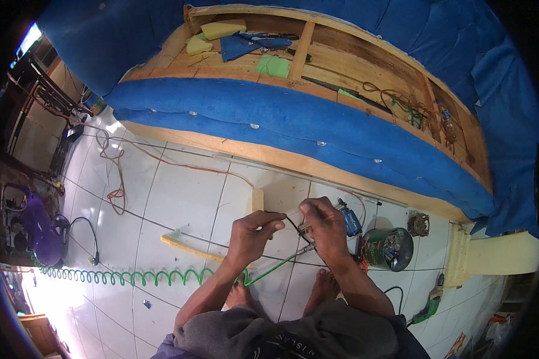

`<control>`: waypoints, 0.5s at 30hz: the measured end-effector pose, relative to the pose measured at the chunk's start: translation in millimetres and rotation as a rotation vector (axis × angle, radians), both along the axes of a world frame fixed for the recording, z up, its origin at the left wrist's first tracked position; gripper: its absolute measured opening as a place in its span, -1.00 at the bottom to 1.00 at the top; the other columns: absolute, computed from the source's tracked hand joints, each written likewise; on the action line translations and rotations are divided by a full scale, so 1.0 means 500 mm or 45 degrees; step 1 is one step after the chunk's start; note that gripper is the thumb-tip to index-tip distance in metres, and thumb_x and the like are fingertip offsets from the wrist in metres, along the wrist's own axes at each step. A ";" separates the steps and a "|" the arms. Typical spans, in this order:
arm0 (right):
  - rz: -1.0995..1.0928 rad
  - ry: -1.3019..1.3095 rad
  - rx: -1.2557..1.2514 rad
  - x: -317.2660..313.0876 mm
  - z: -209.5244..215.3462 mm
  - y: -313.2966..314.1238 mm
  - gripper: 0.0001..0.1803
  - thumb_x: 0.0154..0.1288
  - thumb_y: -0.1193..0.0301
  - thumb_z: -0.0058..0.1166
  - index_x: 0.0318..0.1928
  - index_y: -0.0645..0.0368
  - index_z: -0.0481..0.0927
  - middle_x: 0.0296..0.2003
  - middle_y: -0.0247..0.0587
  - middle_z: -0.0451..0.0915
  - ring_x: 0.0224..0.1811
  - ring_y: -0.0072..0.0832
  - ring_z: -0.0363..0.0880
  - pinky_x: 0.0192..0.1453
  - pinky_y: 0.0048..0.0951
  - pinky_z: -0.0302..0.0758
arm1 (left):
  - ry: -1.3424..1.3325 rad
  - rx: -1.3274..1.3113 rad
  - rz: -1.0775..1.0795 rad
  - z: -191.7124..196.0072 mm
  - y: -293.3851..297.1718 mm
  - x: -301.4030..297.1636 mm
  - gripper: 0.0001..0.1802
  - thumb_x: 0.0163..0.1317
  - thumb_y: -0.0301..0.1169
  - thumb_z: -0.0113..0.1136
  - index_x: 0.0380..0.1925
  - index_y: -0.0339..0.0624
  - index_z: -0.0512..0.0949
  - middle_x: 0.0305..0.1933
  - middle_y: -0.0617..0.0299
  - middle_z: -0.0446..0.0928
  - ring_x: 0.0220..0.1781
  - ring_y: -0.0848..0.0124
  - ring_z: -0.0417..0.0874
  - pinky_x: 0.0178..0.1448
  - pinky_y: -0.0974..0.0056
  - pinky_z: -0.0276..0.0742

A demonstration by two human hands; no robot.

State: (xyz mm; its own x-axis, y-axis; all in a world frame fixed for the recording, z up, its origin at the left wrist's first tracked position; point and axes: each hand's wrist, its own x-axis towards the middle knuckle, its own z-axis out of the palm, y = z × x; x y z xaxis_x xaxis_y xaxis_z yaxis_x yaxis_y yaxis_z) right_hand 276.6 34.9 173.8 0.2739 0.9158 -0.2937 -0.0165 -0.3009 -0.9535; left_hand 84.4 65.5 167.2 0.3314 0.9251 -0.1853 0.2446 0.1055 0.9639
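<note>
From the head view, looking down: the person stood barefoot on the white tile floor (179, 203), both forearms reaching out from the lower edge. The left hand (251, 230) was pinched shut, thumb and forefinger pressed on the end of a thin dark strip (291, 224) that ran across to the other hand. The right hand (323, 224) was curled tight around a blue stapler (348, 220), its nose tipped down and toward the left hand. The green hose (275, 266) came up from its coils on the floor and met the tool just under that right wrist.

So the tool sat in the right fist, between the two hands and just above the tiles, and the strip was touching both hands. To my eye this was a loading or clearing step, the left fingers working something at the tool's front; I couldn't tell whether the strip was going in or coming out. The next move, I judged, called for a steady pinch and a straight line into the tool, with the right hand keeping it from twisting.

Just right of the hands stood a green tin (388, 248) of small bits. Beyond, the blue sofa (293, 122) lay tipped, its wooden frame (341, 60) bare.
</note>
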 end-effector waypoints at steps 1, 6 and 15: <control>0.009 -0.169 0.118 0.008 0.006 0.000 -0.82 0.39 0.38 0.27 -0.12 0.23 0.72 -0.18 -0.32 0.55 -0.15 -0.51 0.53 -0.01 -0.44 0.47 | 0.015 -0.045 0.050 0.000 0.003 -0.004 -0.77 0.26 -0.42 0.40 -0.08 -0.16 0.76 -0.33 0.19 0.70 -0.45 0.49 0.59 -0.29 0.35 0.54; 0.489 -1.018 0.706 0.046 0.029 -0.005 -0.86 0.29 0.44 0.27 -0.15 0.15 0.68 -0.14 -0.26 0.61 -0.13 -0.26 0.54 -0.03 -0.28 0.54 | 0.160 0.180 -0.061 0.001 0.033 -0.050 -0.77 0.22 -0.39 0.44 -0.12 -0.12 0.79 -0.35 0.16 0.67 -0.37 0.41 0.65 -0.23 0.29 0.55; 0.707 -1.401 0.757 0.033 0.021 -0.017 -0.81 0.16 0.51 0.23 -0.17 0.12 0.66 -0.29 -0.35 0.61 -0.17 -0.31 0.51 -0.14 -0.32 0.56 | -0.171 -0.492 -0.197 -0.001 0.038 -0.090 -0.75 0.33 -0.32 0.35 -0.11 -0.26 0.72 -0.39 0.30 0.62 -0.44 0.53 0.51 -0.36 0.42 0.40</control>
State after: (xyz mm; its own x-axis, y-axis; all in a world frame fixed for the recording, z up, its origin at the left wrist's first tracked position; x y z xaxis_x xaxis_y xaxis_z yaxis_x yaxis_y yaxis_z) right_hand 293.3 26.5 184.3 -0.3330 0.8913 0.3078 0.8145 0.4364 -0.3823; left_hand 39.1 84.5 166.7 0.5053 0.7338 -0.4541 0.1610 0.4368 0.8850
